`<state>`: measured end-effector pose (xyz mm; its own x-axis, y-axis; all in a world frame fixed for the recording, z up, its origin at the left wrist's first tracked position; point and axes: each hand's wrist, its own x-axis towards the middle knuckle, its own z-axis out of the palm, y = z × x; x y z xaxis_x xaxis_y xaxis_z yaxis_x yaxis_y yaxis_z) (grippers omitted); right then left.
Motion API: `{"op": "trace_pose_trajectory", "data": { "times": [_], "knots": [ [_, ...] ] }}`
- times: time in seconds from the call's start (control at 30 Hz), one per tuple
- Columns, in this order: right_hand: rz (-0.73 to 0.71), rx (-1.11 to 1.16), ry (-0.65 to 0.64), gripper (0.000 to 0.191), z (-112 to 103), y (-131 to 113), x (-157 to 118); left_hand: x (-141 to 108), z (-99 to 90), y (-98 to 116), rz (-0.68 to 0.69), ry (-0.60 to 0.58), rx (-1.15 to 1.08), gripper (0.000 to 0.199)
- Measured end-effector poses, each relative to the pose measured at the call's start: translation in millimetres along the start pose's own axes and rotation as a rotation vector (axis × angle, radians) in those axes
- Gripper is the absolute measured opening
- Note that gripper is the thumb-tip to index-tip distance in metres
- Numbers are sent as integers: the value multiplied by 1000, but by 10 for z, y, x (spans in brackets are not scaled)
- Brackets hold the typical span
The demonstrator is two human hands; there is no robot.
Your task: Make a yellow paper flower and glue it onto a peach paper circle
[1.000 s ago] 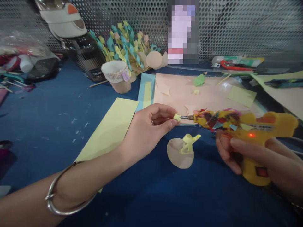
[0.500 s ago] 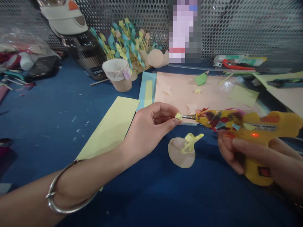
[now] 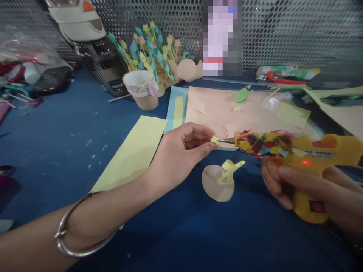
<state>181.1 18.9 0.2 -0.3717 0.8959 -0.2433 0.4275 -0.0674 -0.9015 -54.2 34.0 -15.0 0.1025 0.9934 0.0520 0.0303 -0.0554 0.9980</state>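
Note:
Between thumb and fingertips my left hand pinches a small yellow paper piece. The metal nozzle of a yellow glue gun touches or nearly touches that piece. My right hand is wrapped round the gun's handle, and a red light glows on its side. Paper scraps cling to the gun's front. Below the nozzle, on the blue table, lies a round pale paper disc with a curled yellow paper shape standing on it.
Pink paper sheets lie behind my hands, scattered with scraps. A yellow paper strip rests left of them. Further back stand a paper cup, a dark bottle and a bunch of paper stems before a perforated metal panel.

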Motion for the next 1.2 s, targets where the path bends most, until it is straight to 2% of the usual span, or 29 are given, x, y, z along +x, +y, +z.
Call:
{"op": "trace_pose_trajectory", "data": {
  "times": [0.63,0.77,0.93,1.2],
  "knots": [
    [0,-32,4,43,-13,0,0,3,0,-2,0,3,22,11],
    [-3,-48,-47,43,-17,6,9,-2,-3,0,-8,-2,10,11],
    [0,-34,-2,43,-10,10,-3,-3,-3,7,-6,2,20,11],
    [-20,-58,-53,45,-26,40,2,-8,-4,1,-5,-10,13,11]
  ]
}}
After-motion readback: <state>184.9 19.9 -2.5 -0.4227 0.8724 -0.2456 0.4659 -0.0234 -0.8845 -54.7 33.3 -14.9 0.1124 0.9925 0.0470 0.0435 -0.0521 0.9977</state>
